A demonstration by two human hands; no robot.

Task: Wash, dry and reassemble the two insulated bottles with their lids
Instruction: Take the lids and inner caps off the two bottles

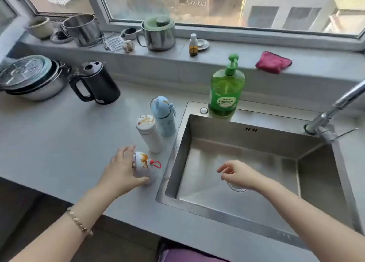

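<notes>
Under the left grip (pixel 120 171), at the desk's (pixel 59 139) edge beside the sink (pixel 246 127), sits the white lid (pixel 143 166), a domed cap with orange markings and a red loop pointing away from the palm toward the sink. The fingers curl over its far side and the thumb wraps its near side, so the grip is closed round the lid, which rests on the desk. Just beyond the fingertips stands the white bottle (pixel 150 135), upright, its top marked with orange. Touching or almost touching it on the far side is the blue bottle (pixel 164 117), upright with its blue lid on. The right grip (pixel 237 175) hangs over the sink basin, well apart from both bottles, its fingers loosely bent and holding nothing. Farther off from both grips, a green soap bottle (pixel 225 92) stands on the sink's back rim and a black kettle (pixel 94 84) stands on the desk.
</notes>
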